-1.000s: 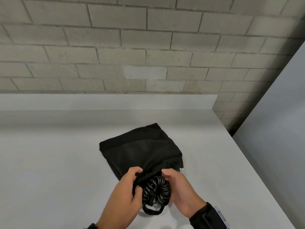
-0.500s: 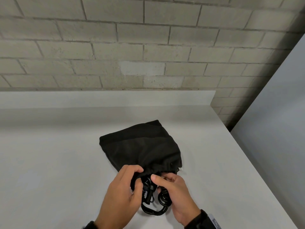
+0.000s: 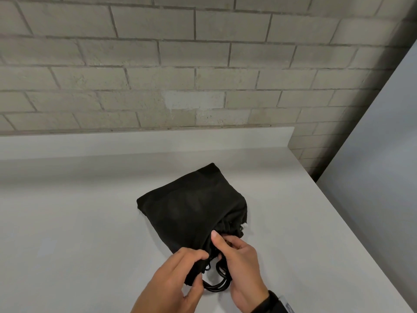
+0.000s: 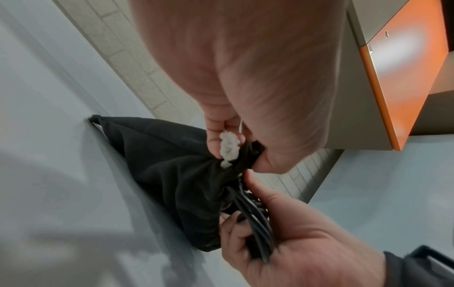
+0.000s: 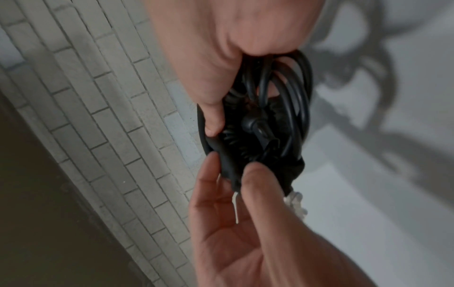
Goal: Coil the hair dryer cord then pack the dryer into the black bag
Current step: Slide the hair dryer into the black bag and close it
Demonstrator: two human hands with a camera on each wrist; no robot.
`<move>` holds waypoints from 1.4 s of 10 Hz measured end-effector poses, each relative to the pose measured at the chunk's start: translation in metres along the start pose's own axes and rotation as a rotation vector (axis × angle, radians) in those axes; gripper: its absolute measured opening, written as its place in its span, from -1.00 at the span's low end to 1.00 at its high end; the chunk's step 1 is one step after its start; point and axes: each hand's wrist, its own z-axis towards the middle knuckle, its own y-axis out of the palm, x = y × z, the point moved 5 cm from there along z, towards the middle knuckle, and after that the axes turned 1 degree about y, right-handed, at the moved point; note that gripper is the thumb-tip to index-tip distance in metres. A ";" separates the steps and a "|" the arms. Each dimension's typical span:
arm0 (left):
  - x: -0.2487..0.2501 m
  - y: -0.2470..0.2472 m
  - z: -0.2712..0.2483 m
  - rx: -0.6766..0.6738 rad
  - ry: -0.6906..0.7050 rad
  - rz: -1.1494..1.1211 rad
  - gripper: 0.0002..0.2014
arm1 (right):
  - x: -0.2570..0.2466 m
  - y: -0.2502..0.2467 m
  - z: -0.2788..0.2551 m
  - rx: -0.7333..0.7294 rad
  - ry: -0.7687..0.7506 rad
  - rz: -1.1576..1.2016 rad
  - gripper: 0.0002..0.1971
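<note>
The black bag [image 3: 191, 204] lies on the white counter [image 3: 79, 233], bulging, with its mouth toward me. The dryer itself is hidden inside. My left hand [image 3: 199, 264] pinches the bag's rim [image 5: 229, 170] beside the white drawstring [image 4: 227, 147]. My right hand [image 3: 225, 251] grips the coiled black cord [image 5: 290, 93] at the mouth, its thumb on the bag's gathered top. A few cord loops [image 3: 216, 286] stick out below the rim between both hands. In the left wrist view the cord [image 4: 255, 217] runs through my right palm into the bag [image 4: 167, 165].
A grey brick wall [image 3: 203, 64] and a low white backsplash [image 3: 135, 141] stand behind the bag. The counter's right edge [image 3: 338, 213] runs diagonally beside a grey panel [image 3: 383, 154]. An orange cabinet front [image 4: 405, 68] hangs above.
The spiral coil has gone further into the bag; only a few loops show now. My right hand moved over the coil to the mouth, and my left hand drew the rim down over it.
</note>
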 end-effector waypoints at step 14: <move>-0.056 0.003 -0.025 -0.221 -0.524 0.144 -0.60 | 0.022 0.009 -0.002 -0.394 -0.470 -1.203 -0.52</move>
